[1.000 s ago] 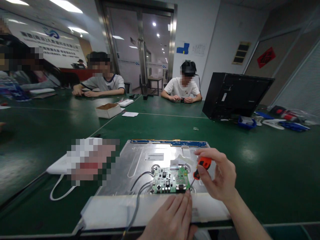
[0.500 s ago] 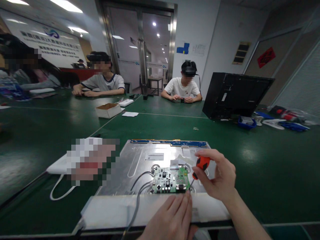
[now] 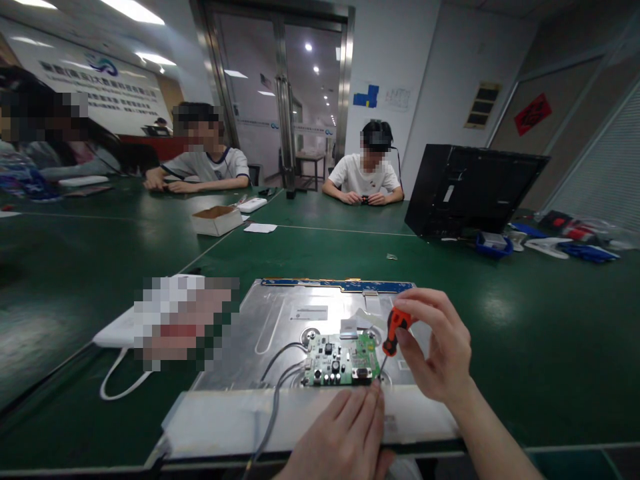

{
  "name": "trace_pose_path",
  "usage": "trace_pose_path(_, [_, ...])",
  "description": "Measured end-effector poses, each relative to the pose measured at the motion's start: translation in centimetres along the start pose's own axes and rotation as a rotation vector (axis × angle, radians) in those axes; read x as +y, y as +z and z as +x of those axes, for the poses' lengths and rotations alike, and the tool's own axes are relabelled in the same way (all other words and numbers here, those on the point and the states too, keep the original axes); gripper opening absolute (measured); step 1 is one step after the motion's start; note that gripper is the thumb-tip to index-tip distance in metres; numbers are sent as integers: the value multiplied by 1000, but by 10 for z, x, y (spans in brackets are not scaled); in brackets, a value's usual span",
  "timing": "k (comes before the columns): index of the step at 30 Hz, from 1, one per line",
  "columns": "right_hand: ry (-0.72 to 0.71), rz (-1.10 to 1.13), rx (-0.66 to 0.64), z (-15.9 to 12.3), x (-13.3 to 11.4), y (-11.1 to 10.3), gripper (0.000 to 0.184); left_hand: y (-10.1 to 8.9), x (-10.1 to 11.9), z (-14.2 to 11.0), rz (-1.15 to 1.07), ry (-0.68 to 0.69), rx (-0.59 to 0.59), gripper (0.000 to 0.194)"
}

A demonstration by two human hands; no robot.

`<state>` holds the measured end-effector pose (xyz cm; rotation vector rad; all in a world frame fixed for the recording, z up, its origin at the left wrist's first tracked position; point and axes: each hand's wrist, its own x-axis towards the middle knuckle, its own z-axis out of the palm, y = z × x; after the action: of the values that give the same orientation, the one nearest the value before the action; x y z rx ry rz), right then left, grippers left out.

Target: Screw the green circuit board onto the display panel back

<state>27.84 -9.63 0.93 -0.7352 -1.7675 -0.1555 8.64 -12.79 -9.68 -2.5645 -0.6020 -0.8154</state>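
A silver metal back panel of a display [image 3: 280, 320] lies flat in front of me on the green table [image 3: 525, 347]. A small green circuit board [image 3: 343, 360] sits on its near part, with grey cables [image 3: 277, 373] running off to the left. My right hand [image 3: 440, 350] pinches an orange-handled screwdriver [image 3: 394, 328], whose tip points down at the board's lower right corner. My left hand [image 3: 345, 433] lies flat on the panel's white near edge, fingertips just below the board.
A black monitor shell [image 3: 470, 190] stands at the back right, with a blue tray [image 3: 493, 245] and tools beside it. A cardboard box [image 3: 216, 220] sits at the back left. Other people sit at the far side. A white sheet [image 3: 117, 327] lies to the left.
My right hand's fingers have shifted on the screwdriver handle, which now stands more upright and a little to the left. The left hand has stayed put.
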Motion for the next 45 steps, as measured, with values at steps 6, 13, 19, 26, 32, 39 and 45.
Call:
trace_pose_path(6, [-15,-33,15,1,-2,2,38,-1,0,3,-12,-6,70,40])
trace_pose_path(13, [-1,-44,51,2,-3,3,37,0,2,0,-6,1,-15,42])
trace_pose_path(19, [-6,-10,4,3,-2,1,39,1,1,0,0,8,-17,43])
trace_pose_path(26, [70,42,117,-5,2,8,37,-5,0,6,-6,-8,89,38])
trace_pose_path(32, [106,75,73,-7,2,6,34,-5,0,6,-13,-10,60,39])
trace_pose_path(39, [38,66,35,2,0,3,35,-3,0,2,-6,6,30,40])
trace_pose_path(45, [21,74,-6,0,0,2,37,-2,0,3,-7,-16,69,39])
